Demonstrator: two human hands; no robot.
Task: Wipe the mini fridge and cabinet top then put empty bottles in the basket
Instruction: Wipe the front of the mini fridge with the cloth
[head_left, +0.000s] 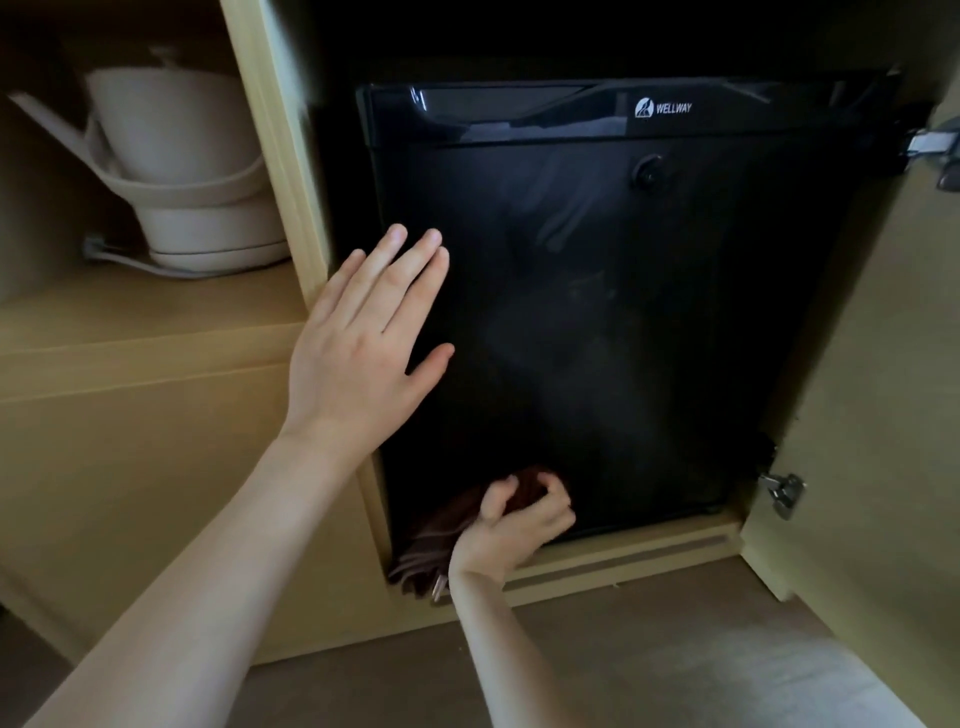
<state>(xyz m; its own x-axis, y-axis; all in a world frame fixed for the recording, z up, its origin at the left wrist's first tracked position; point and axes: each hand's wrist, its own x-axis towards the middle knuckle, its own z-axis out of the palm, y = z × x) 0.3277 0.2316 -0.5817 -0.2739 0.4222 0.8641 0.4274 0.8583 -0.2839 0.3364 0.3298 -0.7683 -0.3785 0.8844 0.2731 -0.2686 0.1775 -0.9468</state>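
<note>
Dim cabinet bay, black mini fridge (623, 322) door: my left hand (358, 343) braces flat, fingers spread, right hand (519, 519) clamped on brown cloth (441, 540) near bottom-left corner; I'd wipe firm overlapping strokes.

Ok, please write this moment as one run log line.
step: wiping mini fridge door | left hand: flat on door | right hand: gripping brown cloth | bottles: not visible

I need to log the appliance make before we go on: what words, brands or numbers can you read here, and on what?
"WELLWAY" in white letters, with a small white logo left of it: on the glossy top band of the black mini fridge door.
No other text is readable: the round lock on the door, the white kettle on the shelf and the cabinet hinges show no lettering that can be made out.
</note>
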